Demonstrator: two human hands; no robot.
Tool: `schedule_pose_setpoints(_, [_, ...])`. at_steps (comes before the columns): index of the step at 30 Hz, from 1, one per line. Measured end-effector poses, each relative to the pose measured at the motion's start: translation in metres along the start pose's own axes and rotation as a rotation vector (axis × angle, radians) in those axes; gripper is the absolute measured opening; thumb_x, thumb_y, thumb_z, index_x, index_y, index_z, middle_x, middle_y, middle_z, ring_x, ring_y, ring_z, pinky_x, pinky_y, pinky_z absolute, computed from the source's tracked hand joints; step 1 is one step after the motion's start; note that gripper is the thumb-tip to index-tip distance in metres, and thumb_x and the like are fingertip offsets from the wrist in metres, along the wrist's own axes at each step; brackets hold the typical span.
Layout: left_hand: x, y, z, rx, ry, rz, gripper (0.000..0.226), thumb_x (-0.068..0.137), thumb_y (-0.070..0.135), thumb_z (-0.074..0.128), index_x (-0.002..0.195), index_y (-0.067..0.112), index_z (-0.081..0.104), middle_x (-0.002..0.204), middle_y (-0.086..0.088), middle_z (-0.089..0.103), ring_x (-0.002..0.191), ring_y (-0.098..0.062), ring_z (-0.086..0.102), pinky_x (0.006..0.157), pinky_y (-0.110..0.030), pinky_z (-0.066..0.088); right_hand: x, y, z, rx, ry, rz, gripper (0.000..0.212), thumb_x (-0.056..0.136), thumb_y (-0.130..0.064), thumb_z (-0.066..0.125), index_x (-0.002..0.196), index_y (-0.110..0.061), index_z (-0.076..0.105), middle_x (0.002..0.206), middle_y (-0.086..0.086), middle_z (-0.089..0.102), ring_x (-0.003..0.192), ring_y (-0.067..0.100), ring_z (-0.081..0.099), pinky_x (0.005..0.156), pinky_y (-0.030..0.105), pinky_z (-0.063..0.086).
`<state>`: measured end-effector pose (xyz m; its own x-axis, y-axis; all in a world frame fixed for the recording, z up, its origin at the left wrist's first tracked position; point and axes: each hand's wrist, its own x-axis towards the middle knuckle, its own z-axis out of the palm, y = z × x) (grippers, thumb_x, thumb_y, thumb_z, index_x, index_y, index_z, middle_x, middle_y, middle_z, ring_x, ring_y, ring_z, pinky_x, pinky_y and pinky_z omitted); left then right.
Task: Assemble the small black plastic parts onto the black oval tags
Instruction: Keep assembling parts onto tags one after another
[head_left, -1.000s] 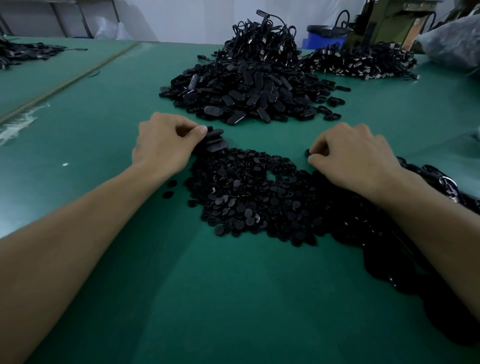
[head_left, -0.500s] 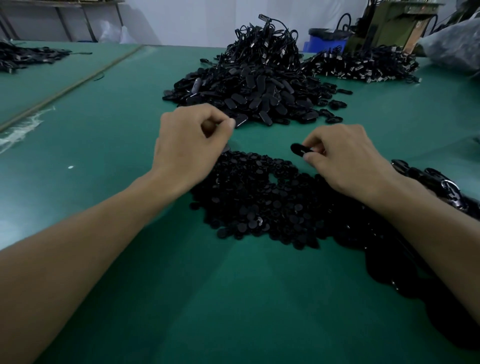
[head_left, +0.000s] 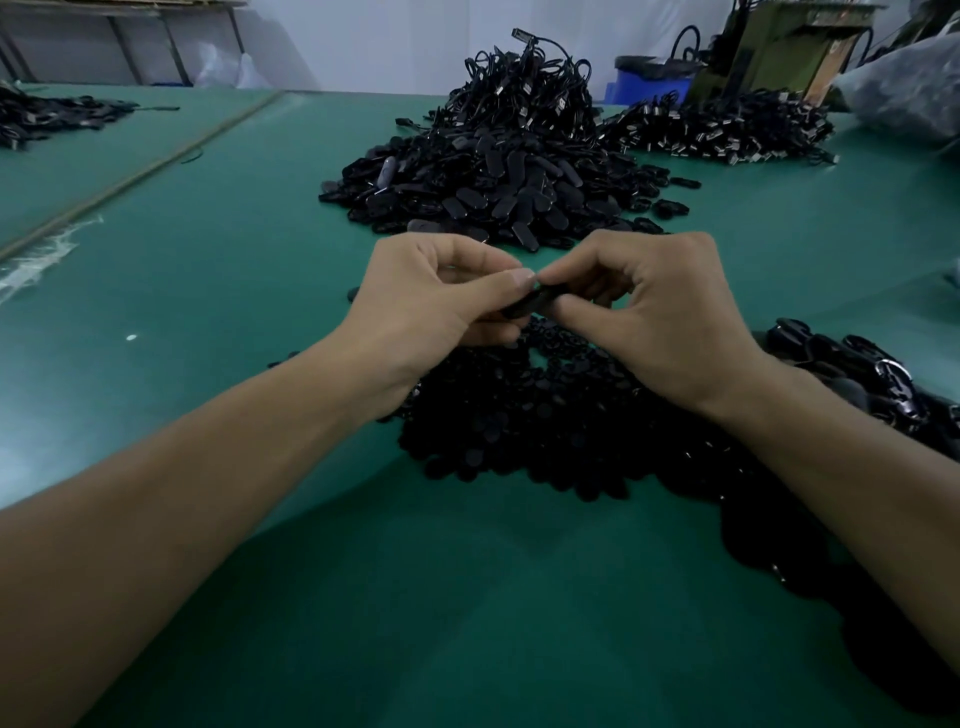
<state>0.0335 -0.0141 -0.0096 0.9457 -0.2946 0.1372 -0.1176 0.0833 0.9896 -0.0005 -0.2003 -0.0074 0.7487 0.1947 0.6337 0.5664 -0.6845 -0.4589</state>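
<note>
My left hand (head_left: 431, 306) and my right hand (head_left: 649, 312) meet above the green table (head_left: 234, 270). Between their fingertips they pinch a black oval tag (head_left: 524, 306). Whether a small part sits between the fingers too, I cannot tell. Under the hands lies a flat heap of small black plastic parts (head_left: 545, 421). Farther back rises a big mound of black oval tags (head_left: 488, 182), topped with looped black cords.
More black pieces with metal rings (head_left: 852, 374) lie along the right side under my right forearm. A second pile of corded tags (head_left: 727, 130) sits at the back right by a blue bin (head_left: 649, 83). Another dark pile (head_left: 47, 117) lies far left.
My left hand rose from the near heap's left edge and moved right; my right hand lifted a black piece and moved left. Both hands now meet over the heap.
</note>
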Motion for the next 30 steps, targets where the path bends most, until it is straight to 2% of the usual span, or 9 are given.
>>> schedule_pose_setpoints(3, [0.001, 0.0, -0.001, -0.122, -0.013, -0.024, 0.02, 0.068, 0.013, 0.082, 0.084, 0.007, 0.071, 0.074, -0.007, 0.074, 0.061, -0.013, 0.069, 0.061, -0.019, 0.056, -0.001, 0.002, 0.001, 0.075, 0.032, 0.043, 0.014, 0.081, -0.007, 0.08, 0.094, -0.01, 0.076, 0.079, -0.002, 0.073, 0.072, 0.006, 0.068, 0.068, 0.012, 0.051])
schedule_pose_setpoints(5, [0.001, -0.001, -0.002, -0.121, -0.025, -0.013, 0.029, 0.059, 0.014, 0.082, 0.086, 0.009, 0.072, 0.077, -0.005, 0.075, 0.067, -0.013, 0.071, 0.066, -0.02, 0.057, 0.0, 0.002, 0.001, 0.114, 0.024, 0.076, 0.02, 0.079, -0.009, 0.083, 0.096, -0.012, 0.075, 0.081, -0.003, 0.073, 0.073, 0.007, 0.069, 0.07, 0.016, 0.054])
schedule_pose_setpoints(9, [0.002, -0.003, -0.006, -0.073, -0.004, 0.024, 0.032, 0.058, 0.011, 0.082, 0.089, 0.014, 0.072, 0.082, -0.003, 0.077, 0.078, -0.013, 0.074, 0.074, -0.025, 0.059, 0.001, 0.003, -0.001, 0.346, -0.087, 0.22, 0.036, 0.077, -0.01, 0.084, 0.107, -0.023, 0.07, 0.08, -0.004, 0.074, 0.075, 0.011, 0.071, 0.075, 0.026, 0.059])
schedule_pose_setpoints(11, [0.002, -0.003, -0.008, -0.049, 0.006, 0.053, 0.028, 0.063, 0.007, 0.082, 0.089, 0.015, 0.073, 0.083, -0.003, 0.078, 0.081, -0.012, 0.074, 0.074, -0.024, 0.058, 0.003, 0.005, -0.002, 0.405, -0.09, 0.255, 0.025, 0.081, -0.013, 0.081, 0.103, -0.022, 0.071, 0.078, -0.001, 0.075, 0.071, 0.011, 0.07, 0.069, 0.024, 0.057])
schedule_pose_setpoints(13, [0.001, -0.004, -0.008, -0.005, 0.01, 0.087, 0.025, 0.071, 0.001, 0.082, 0.089, 0.016, 0.072, 0.084, -0.002, 0.078, 0.082, -0.01, 0.074, 0.072, -0.022, 0.058, 0.005, 0.007, -0.003, 0.446, -0.073, 0.282, 0.012, 0.086, -0.014, 0.076, 0.097, -0.017, 0.072, 0.077, 0.001, 0.075, 0.066, 0.01, 0.07, 0.061, 0.016, 0.051])
schedule_pose_setpoints(18, [0.0, -0.003, -0.006, 0.037, 0.016, 0.136, 0.028, 0.075, -0.006, 0.081, 0.091, 0.016, 0.072, 0.087, -0.003, 0.078, 0.084, -0.011, 0.074, 0.073, -0.022, 0.058, 0.006, 0.01, -0.002, 0.502, -0.082, 0.385, 0.005, 0.089, -0.01, 0.072, 0.092, -0.014, 0.071, 0.076, 0.002, 0.075, 0.064, 0.011, 0.067, 0.058, 0.019, 0.049])
schedule_pose_setpoints(23, [-0.003, -0.002, -0.006, 0.185, -0.027, 0.186, 0.029, 0.075, -0.007, 0.081, 0.09, 0.016, 0.072, 0.077, 0.005, 0.077, 0.072, -0.005, 0.072, 0.07, -0.016, 0.055, 0.007, 0.01, -0.002, 0.51, -0.057, 0.365, 0.01, 0.092, -0.006, 0.068, 0.094, -0.015, 0.072, 0.076, 0.003, 0.071, 0.066, 0.008, 0.063, 0.059, 0.02, 0.049])
schedule_pose_setpoints(27, [-0.006, 0.0, -0.001, 0.277, -0.057, 0.248, 0.015, 0.084, 0.01, 0.08, 0.088, 0.022, 0.072, 0.068, 0.013, 0.073, 0.061, 0.006, 0.063, 0.059, -0.008, 0.046, 0.007, 0.005, -0.001, 0.452, -0.073, 0.259, 0.016, 0.092, -0.005, 0.067, 0.097, -0.02, 0.073, 0.081, 0.007, 0.071, 0.068, 0.006, 0.062, 0.061, 0.021, 0.051])
schedule_pose_setpoints(30, [-0.006, 0.0, -0.002, 0.315, -0.068, 0.257, 0.009, 0.089, 0.017, 0.076, 0.089, 0.025, 0.074, 0.063, 0.013, 0.07, 0.054, 0.005, 0.057, 0.054, -0.009, 0.043, 0.007, 0.005, -0.002, 0.473, -0.083, 0.232, 0.022, 0.092, -0.002, 0.067, 0.107, -0.019, 0.071, 0.082, -0.002, 0.074, 0.072, 0.007, 0.068, 0.066, 0.017, 0.051])
